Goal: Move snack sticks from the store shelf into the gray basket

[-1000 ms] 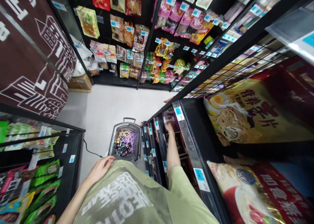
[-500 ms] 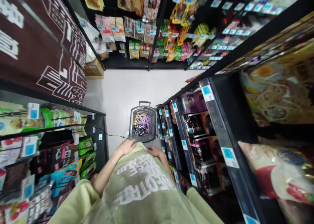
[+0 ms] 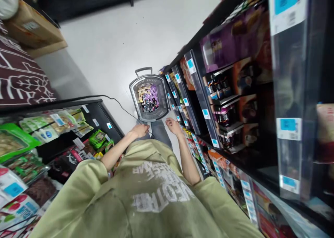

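Note:
My left hand (image 3: pixel 141 130) rests on my grey trouser knee (image 3: pixel 158 133), fingers loosely bent and holding nothing. A thin black cable (image 3: pixel 114 100) runs past it. My right hand (image 3: pixel 173 124) hovers empty, fingers apart, beside the price-tag rails of the low shelves (image 3: pixel 184 102) on the right. Just beyond both hands a grey shopping basket (image 3: pixel 135 100) stands on the floor, its handle (image 3: pixel 143 70) at the far end. Inside lie several small packs, purple ones (image 3: pixel 151 95) among them.
Black shelving (image 3: pixel 224 102) with bottles, snack packs and blue price tags lines the right side. A lower rack of green and white packets (image 3: pixel 52 126) stands on the left. A cardboard box (image 3: pixel 31 31) sits at the far left on the pale floor (image 3: pixel 117 33).
My right hand has come off the upper right shelf and dropped in front of my body. The view has tipped down toward the basket, and my left hand has stayed on my front.

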### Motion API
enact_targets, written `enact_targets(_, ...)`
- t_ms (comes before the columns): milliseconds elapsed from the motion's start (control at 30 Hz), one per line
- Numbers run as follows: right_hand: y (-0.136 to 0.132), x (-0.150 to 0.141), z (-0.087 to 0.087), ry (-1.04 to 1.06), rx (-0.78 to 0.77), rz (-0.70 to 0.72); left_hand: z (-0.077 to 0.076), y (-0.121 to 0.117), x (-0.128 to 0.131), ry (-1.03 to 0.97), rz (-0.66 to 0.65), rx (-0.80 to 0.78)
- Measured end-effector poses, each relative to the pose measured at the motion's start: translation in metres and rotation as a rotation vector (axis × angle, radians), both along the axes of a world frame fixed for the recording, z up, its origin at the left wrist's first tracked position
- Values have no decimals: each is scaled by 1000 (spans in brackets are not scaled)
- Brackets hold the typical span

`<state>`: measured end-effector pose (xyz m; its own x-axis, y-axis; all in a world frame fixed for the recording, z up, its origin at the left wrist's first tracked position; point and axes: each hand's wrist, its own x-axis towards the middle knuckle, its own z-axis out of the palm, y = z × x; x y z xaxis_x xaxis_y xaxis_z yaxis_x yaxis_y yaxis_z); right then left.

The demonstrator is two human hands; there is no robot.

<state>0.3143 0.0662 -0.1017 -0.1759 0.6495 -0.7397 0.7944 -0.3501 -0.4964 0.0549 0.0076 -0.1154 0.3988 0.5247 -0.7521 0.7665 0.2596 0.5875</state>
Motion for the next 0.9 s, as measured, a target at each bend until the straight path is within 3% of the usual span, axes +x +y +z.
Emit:
enact_targets(200, -35, -36, -46, -10, -200, 178, -41, 18, 2, 58, 49, -77)
enact_targets(400, -40, -45, -90, 28, -262, 297, -96, -1, 11, 42, 294, -152)
enact_targets(500, -19, -41, -115, 55, -255, 315, -125, -17, 15, 49, 425, -181)
enact_targets(667, 38, -25, -168, -19, -241, 286, -170, -32, 17, 89, 573, -237)
enact_targets(767, 73, -11, -203, -88, -231, 192, -195, -25, 13, 111, 611, -248)
enact_targets(900, 104, 3, -245, -107, -220, 15, -227, 2, 4, 151, 627, -182)
